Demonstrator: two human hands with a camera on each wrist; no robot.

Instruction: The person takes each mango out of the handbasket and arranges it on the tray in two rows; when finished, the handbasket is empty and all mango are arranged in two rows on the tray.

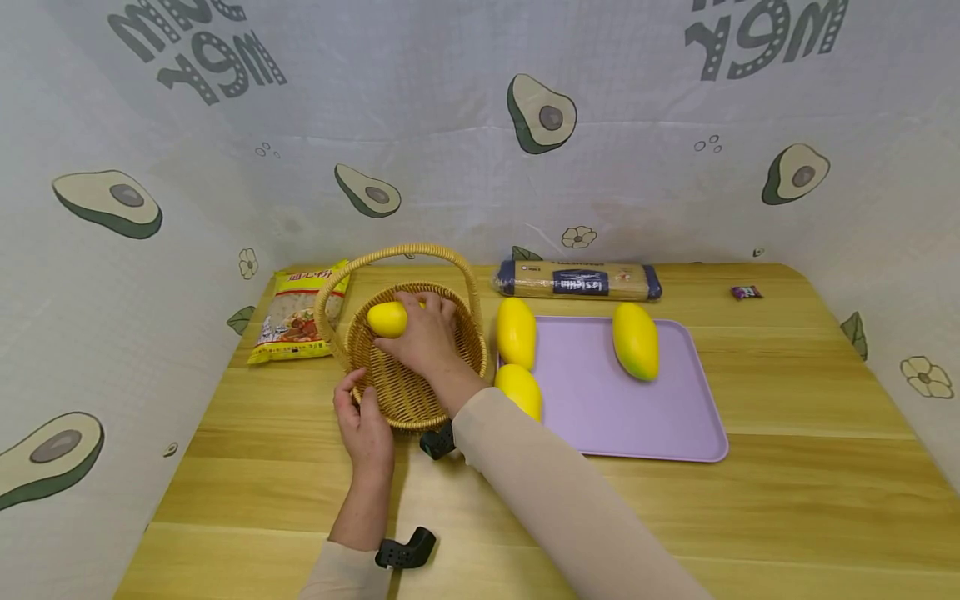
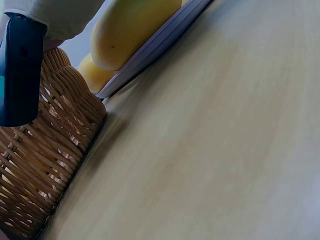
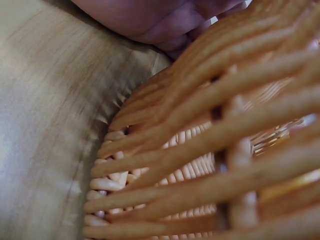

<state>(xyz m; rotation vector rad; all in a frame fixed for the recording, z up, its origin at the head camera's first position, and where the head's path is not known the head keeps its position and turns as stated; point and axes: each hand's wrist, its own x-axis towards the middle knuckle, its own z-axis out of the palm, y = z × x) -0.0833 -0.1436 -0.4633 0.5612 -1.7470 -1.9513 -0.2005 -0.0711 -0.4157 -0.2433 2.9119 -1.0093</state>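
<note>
A wicker basket [image 1: 408, 392] with a tall arched handle stands on the table, left of the middle. Inside it, at the far side, lies a yellow mango [image 1: 386, 319], which my right hand [image 1: 429, 337] grips from the right with the palm hiding part of the fruit. My left hand [image 1: 366, 425] holds the basket's near left rim, its thumb near the edge and its fingers along the outside. Two mangoes [image 1: 517, 333] lie along the left side of a lilac tray [image 1: 615, 425], the nearer partly behind my right sleeve. Another mango [image 1: 636, 342] rests on the tray's far right part.
Behind the basket's left side lies a yellow food packet [image 1: 296, 317]. A pack of spaghetti [image 1: 577, 281] lies beyond the tray. Toward the table's far right is a small purple wrapped sweet [image 1: 746, 292]. A white curtain [image 1: 450, 167] with avocado prints surrounds the table.
</note>
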